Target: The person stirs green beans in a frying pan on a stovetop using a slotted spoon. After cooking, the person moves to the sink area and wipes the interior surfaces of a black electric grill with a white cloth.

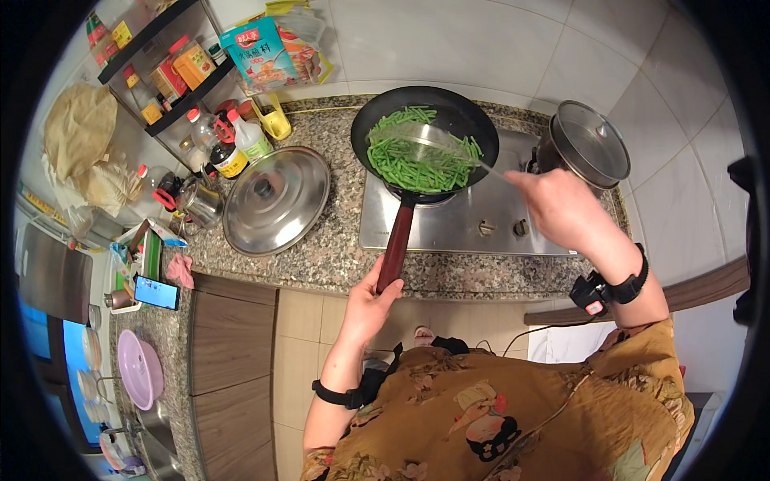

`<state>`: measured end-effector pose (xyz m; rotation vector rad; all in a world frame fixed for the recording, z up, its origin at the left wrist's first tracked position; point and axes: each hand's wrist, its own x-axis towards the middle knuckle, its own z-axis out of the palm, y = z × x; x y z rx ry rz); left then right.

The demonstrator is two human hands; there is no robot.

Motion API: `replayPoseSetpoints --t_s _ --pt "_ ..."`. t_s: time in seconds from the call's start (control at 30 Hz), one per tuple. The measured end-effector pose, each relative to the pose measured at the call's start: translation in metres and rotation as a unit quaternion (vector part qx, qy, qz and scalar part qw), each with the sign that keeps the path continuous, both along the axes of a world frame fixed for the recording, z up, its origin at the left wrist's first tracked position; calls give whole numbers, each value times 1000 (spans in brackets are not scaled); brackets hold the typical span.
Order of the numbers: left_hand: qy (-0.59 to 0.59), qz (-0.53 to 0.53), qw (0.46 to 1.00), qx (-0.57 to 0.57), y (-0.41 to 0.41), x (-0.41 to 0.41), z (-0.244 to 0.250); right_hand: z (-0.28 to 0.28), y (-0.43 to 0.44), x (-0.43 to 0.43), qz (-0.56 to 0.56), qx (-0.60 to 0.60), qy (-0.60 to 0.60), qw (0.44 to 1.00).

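Observation:
A dark wok (475,114) stands on the left burner of a steel gas hob (445,228). My left hand (368,303) grips its reddish-brown handle (397,240) near the end. Cut green beans (415,171) lie heaped in the wok. Over them is a metal spatula (430,137), blurred as if in motion. My right hand (556,201) is closed around the spatula's handle, to the right of the wok's rim. Part of the beans is hidden behind the spatula blade.
A lidded pot (586,147) sits on the hob's right side. Left of the hob, a large steel lid (277,201) lies on the granite counter. Sauce bottles (231,147) and a metal jug (201,203) stand beyond it. A phone (156,292) and a purple basin (140,370) are further left.

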<state>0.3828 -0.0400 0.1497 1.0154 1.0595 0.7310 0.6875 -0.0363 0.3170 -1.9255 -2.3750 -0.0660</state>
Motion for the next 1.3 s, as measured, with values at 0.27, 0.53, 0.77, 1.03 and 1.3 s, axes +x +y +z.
replayPoseSetpoints --t_s 0.27,0.53,0.77,1.03,1.3 --pt "8 -9 1000 3 1 1 3 -59 38 24 -59 -5 19 998" --pt "13 -2 999 34 1 1 -6 -32 92 64 -93 80 68 990" --pt "37 -22 999 20 2 -2 4 -65 159 62 -167 27 20 985" --pt "27 -14 999 25 1 -3 -4 -59 177 33 -53 -46 148 986" --pt "11 3 1000 15 -1 1 5 -14 128 32 -21 -30 2 999"
